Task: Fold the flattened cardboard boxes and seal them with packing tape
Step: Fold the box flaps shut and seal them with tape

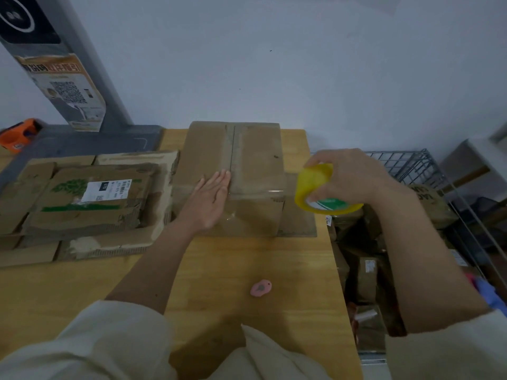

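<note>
Sealing is under way: the left hand (211, 200) presses flat, fingers straight, on the folded brown cardboard box (233, 171) beside its centre seam. The right hand (348, 176) grips the yellow packing-tape roll (323, 190), clear tape stretched between. Next, likely smoothing and cutting.

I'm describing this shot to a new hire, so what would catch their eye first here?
The yellow tape roll, gripped in the right hand just right of the box at the table's middle. Next, the left hand pressing flat on the box's top, with clear tape stretched from it toward the roll. Flattened cardboard is stacked at left, and a small pink cutter lies nearer the person.
</note>
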